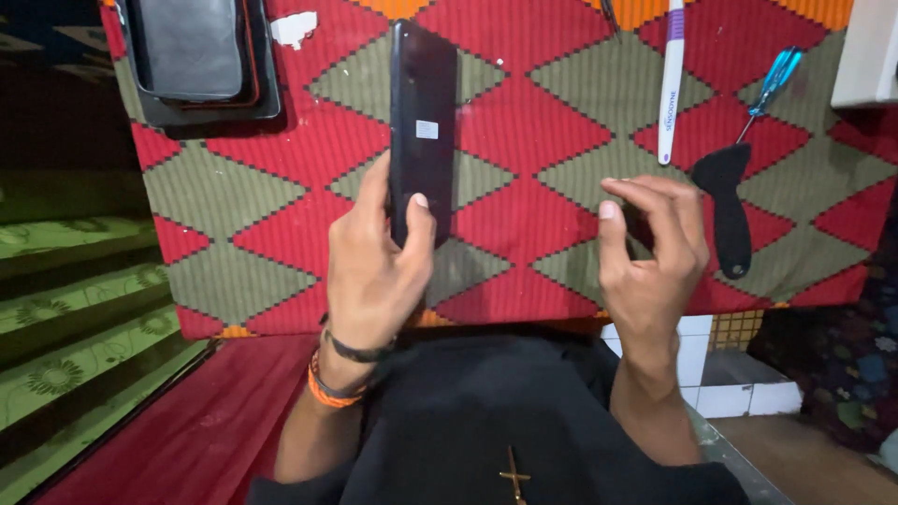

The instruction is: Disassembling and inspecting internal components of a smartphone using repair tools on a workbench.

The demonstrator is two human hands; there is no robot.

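Note:
My left hand (pixel 374 266) grips the lower end of a black phone (pixel 423 103), held on edge above a red and olive diamond-patterned cloth (pixel 543 140). My thumb presses its near face, and a small white sticker sits at its middle. My right hand (pixel 655 252) hovers to the right, fingers curled, thumb and fingertips close together. Something small and dark may be pinched there, but I cannot make it out.
A black spatula-like pry tool (pixel 730 206) lies just right of my right hand. Beyond it are a blue-handled screwdriver (pixel 772 84) and a white toothbrush (pixel 671 84). Stacked dark phone cases (pixel 196 56) rest at the cloth's far left. Green patterned steps (pixel 75 309) drop away on the left.

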